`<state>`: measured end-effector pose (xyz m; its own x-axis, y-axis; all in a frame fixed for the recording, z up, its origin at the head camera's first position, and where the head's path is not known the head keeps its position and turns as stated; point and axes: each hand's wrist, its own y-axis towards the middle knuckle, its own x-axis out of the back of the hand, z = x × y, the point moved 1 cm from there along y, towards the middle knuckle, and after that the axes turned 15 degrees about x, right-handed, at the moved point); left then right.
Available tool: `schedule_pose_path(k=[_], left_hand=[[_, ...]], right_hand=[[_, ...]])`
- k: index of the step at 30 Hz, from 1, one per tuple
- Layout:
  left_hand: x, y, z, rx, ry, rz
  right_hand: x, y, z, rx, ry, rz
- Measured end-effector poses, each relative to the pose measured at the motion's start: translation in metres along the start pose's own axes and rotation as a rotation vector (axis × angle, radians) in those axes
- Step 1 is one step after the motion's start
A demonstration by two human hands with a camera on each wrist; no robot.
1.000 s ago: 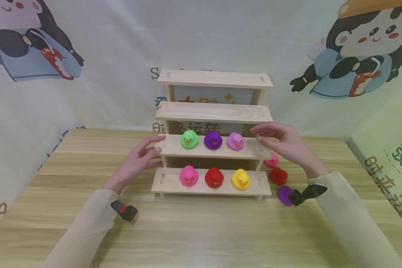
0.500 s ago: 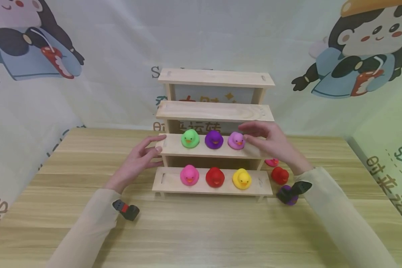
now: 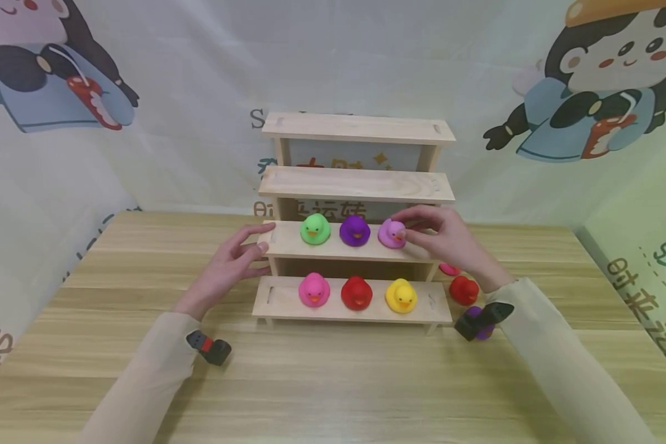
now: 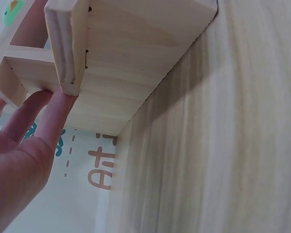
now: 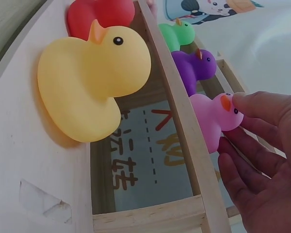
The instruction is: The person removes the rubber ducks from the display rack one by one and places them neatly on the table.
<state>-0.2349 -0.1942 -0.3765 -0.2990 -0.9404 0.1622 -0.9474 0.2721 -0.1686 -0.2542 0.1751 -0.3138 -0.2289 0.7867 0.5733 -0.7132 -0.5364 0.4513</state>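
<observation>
A light pink rubber duck [image 3: 391, 234] sits at the right of a row on the second step of a wooden tiered shelf [image 3: 355, 128]. My right hand [image 3: 441, 231] pinches it, thumb at the face and fingers behind the head, as the right wrist view shows. Left of it are a purple duck [image 3: 354, 230] and a green duck [image 3: 315, 229]. On the lowest step stand a hot pink duck [image 3: 314, 290], a red duck [image 3: 357, 293] and a yellow duck [image 5: 82, 87]. My left hand [image 4: 24, 150] touches the second step's left end with extended fingers.
Right of the shelf, on the wooden table [image 3: 333, 382], lie another red duck [image 3: 464, 290] and a purple one [image 3: 485, 332], partly behind the wrist camera. A pink piece [image 3: 449, 269] shows under the right hand. A printed cloth [image 3: 200, 123] hangs behind.
My right hand has moved left from the step's right end to the light pink duck and taken hold of it; the duck has turned slightly. My left hand has stayed put.
</observation>
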Motion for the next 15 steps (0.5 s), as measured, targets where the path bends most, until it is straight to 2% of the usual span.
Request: schedule_pose_path(k=[15], left_hand=[[-0.001,-0.001,-0.001,0.0,0.003,0.004]], right_hand=[[0.012,-0.01,0.002,-0.038,-0.037,-0.048]])
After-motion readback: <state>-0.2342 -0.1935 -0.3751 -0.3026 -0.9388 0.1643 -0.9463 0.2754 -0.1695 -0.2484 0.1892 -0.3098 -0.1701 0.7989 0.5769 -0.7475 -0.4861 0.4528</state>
